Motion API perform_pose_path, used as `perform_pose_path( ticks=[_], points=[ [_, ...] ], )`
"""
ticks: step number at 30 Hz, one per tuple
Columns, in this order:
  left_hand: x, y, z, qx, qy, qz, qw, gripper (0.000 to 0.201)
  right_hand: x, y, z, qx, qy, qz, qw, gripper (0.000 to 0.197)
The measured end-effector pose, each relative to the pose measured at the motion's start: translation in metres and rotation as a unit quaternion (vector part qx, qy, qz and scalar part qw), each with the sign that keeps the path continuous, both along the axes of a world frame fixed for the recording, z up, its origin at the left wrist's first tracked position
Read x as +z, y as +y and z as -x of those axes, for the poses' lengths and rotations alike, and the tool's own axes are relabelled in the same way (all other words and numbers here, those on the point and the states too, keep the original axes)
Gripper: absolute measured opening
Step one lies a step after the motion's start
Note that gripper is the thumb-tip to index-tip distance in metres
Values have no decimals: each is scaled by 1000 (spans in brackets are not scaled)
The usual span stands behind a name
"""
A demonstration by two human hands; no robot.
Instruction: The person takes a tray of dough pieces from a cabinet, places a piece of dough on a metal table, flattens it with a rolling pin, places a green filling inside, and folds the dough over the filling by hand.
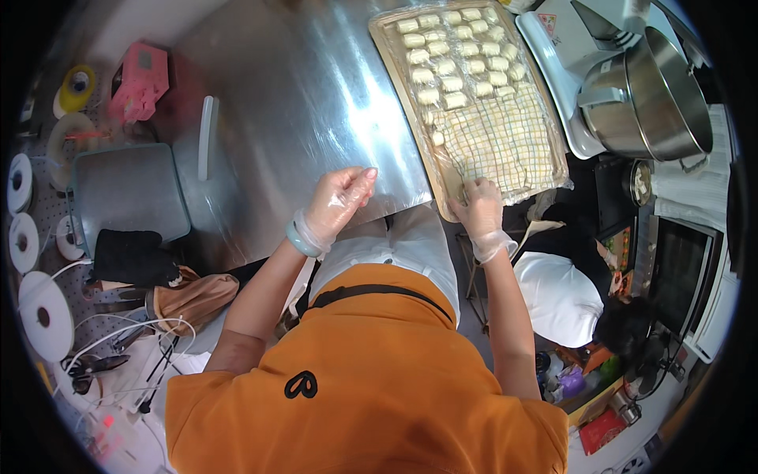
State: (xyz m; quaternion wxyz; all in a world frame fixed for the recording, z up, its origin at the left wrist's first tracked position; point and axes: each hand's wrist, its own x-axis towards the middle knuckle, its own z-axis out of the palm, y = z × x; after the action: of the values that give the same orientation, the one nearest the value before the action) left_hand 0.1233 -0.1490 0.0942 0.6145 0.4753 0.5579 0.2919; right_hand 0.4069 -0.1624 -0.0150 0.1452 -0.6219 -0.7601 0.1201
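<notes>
**Two gloved hands, one at the tray's near corner**

One big brushed-steel counter (300, 118) fills the upper middle of the view. On its right part sits a long rectangular baking tray (387, 47) lined with clear film, its long axis running away from the person and leaning a little left at the far end. The far half carries rows of small pale dough rolls (454, 67). The near half carries a flat sheet of pale dough scored into a grid of little squares (505, 142).

Right of the tray: a white stand mixer with a large steel bowl (651, 99). Left of the counter: a grey square pad (130, 189), and a pink plastic thing (142, 79) beyond it.

Hands, both in thin clear disposable gloves:
- right hand (479, 207) rests on the near left corner of the tray, fingers spread and pressing down on the edge of the scored dough; not clamped on anything as far as I can tell.
- left hand (341, 197) is raised above the counter's near edge, well left of the tray, fingers curled loosely together, nothing visible inside; a pale green bangle (300, 241) sits at its wrist.

Key relation: the tray lies ahead and to the right, so the right hand is already on it, while the left hand is apart from it.

A second person in a white top (557, 296) crouches low right, by a dark oven front (679, 272).
</notes>
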Motion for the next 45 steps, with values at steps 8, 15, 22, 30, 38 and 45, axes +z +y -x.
perform_pose_path(
  ticks=[8, 15, 22, 30, 38, 45],
  points=[
    [-17, -1, -13, 33, 11, 41, 999, 37, 1, -10, -19, 126, 53, 78, 988, 25],
    [-21, 8, -25, 60, -3, 59, 996, 36, -19, -7, -21, 131, 72, 73, 986, 7],
    [-26, 16, -35, 31, 15, 51, 998, 34, 8, 3, -27, 71, 140, 43, 987, 8],
    [-54, 22, -62, -117, 201, -136, 963, 22, 51, 11, -32, -28, 240, 27, 970, 4],
    [-95, 29, -100, -266, 273, -293, 877, 28, 95, 40, -40, -45, 216, 0, 975, 4],
    [-102, 36, -115, -281, 304, -324, 851, 27, 116, 49, -37, -35, 200, -7, 979, 4]
  ],
)
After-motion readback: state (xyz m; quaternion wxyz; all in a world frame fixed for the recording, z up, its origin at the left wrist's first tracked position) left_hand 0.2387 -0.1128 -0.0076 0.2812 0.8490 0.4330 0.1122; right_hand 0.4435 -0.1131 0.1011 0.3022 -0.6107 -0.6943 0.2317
